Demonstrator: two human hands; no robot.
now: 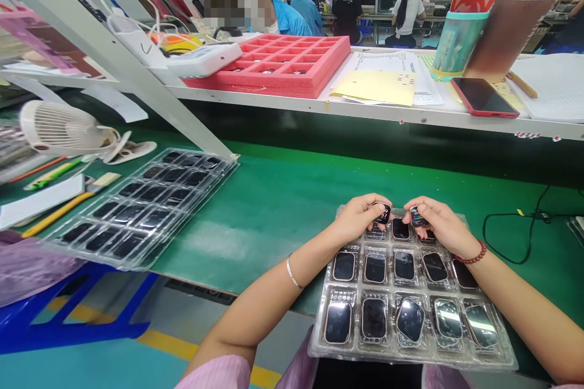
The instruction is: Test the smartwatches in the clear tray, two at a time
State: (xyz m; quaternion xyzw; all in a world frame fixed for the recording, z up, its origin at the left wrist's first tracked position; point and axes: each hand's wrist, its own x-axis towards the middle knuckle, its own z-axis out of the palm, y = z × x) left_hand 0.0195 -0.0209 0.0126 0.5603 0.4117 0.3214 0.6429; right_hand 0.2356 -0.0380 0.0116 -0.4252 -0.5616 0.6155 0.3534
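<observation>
Green workbench (274,225), left hand (358,219) and right hand (440,225) pinching smartwatches (383,214)

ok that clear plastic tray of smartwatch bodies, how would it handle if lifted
The clear plastic tray looks thin and moulded, so it would probably flex if lifted by one edge. It looks light, though the smartwatch bodies add weight. They sit in shallow pockets, so tipping could probably slide them out.

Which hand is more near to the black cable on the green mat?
The right hand: left of the black cable, apart from it. The left hand is farther left.
</observation>
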